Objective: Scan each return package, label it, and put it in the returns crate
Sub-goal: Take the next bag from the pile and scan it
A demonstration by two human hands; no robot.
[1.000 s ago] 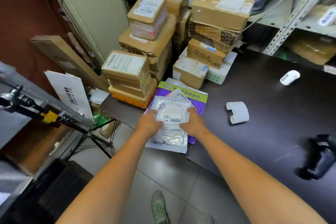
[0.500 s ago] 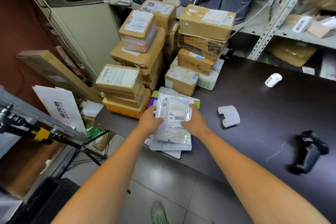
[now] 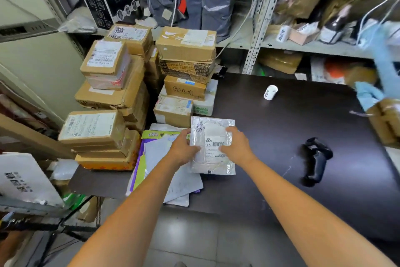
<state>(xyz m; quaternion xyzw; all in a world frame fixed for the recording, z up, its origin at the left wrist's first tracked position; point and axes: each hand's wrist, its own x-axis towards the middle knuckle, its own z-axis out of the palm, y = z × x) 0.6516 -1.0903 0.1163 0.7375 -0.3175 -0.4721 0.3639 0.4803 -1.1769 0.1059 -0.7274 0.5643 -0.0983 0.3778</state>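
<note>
The left hand [image 3: 184, 149] grips the left edge of the silver package [image 3: 213, 128], thumb laid over its top face. The right hand [image 3: 236, 145] grips the right edge the same way. Both hands pinch the package between thumb and fingers; the fingers beneath are hidden.

The silver package is held flat, printed barcode label [image 3: 218, 144] facing up, over the near left part of the dark table [image 3: 281, 128]. Whether its underside touches the table cannot be determined.

Positions relative to the silver package:
- Just left, partly under the left hand: a loose pile of flat mailers [image 3: 155, 152] overhanging the table edge.
- Directly behind, close: small cardboard boxes [image 3: 175, 113].
- Farther left: taller stacked cartons [image 3: 104, 128].
- Right, well apart: a black handheld scanner [image 3: 315, 161] lying on the table.
- Behind and right, well apart: a white label roll [image 3: 270, 92].
</note>
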